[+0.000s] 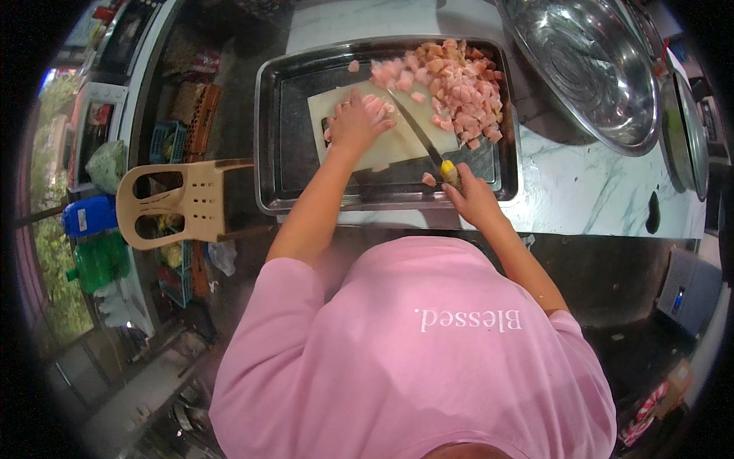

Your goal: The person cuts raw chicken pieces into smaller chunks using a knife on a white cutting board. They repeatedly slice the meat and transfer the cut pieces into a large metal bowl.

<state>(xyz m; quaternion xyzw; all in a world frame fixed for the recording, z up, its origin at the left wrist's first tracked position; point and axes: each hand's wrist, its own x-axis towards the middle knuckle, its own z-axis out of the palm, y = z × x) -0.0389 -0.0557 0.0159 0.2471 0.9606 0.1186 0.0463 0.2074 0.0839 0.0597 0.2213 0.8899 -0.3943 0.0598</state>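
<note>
My left hand (357,122) rests over pink pieces of raw meat (376,105) on a white cutting board (404,145), fingers curved down onto them. My right hand (466,191) grips the yellow handle of a long knife (414,128), whose blade slants up-left across the board beside the left hand. The board lies in a large metal tray (283,191). A big heap of cubed meat (466,99) fills the tray's right side, spilling onto the board, and a few loose pieces (428,179) lie apart near the knife handle.
A large steel basin (581,61) and a round lid (683,138) are at the right on the marble-look table (581,199). A beige plastic chair (168,203) is left of the tray. Shelves with crates (191,115) and a blue container (86,216) line the left side.
</note>
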